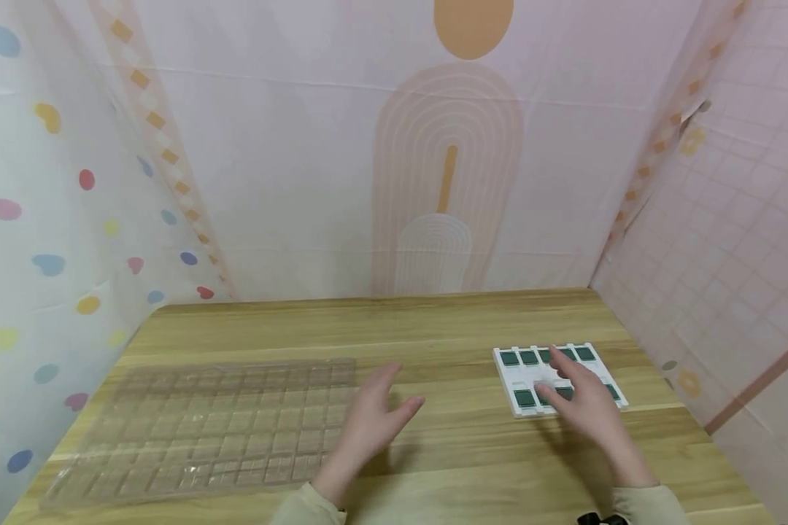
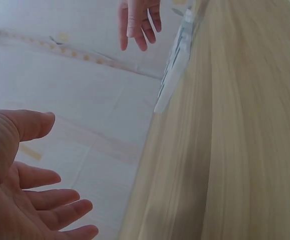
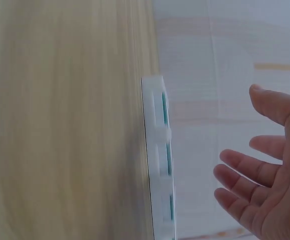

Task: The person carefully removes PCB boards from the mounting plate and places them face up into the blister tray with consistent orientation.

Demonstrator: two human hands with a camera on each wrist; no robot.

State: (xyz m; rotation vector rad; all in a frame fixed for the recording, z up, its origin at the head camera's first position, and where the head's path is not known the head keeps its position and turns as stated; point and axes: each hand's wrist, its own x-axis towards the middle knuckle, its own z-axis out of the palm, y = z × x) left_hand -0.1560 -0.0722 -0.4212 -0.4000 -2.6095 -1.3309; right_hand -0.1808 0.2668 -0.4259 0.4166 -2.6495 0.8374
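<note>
On the right of the wooden table lies a white tray [image 1: 520,379] with green square chips [image 1: 524,398] set in two rows. My right hand [image 1: 589,408] hovers over the tray's near right part, fingers spread and holding nothing; it hides some of the chips. The right wrist view shows the tray's edge [image 3: 157,150] standing apart from the fingers. My left hand [image 1: 373,419] is held above the table, thumb and fingers apart, with nothing in it. Just left of it lies a clear plastic tray [image 1: 236,423] divided into many small square compartments.
The wooden table [image 1: 446,328] meets a pale patterned curtain [image 1: 289,182] at its back. More curtain hangs along the left and right sides. A black object [image 1: 600,519] shows by the right sleeve.
</note>
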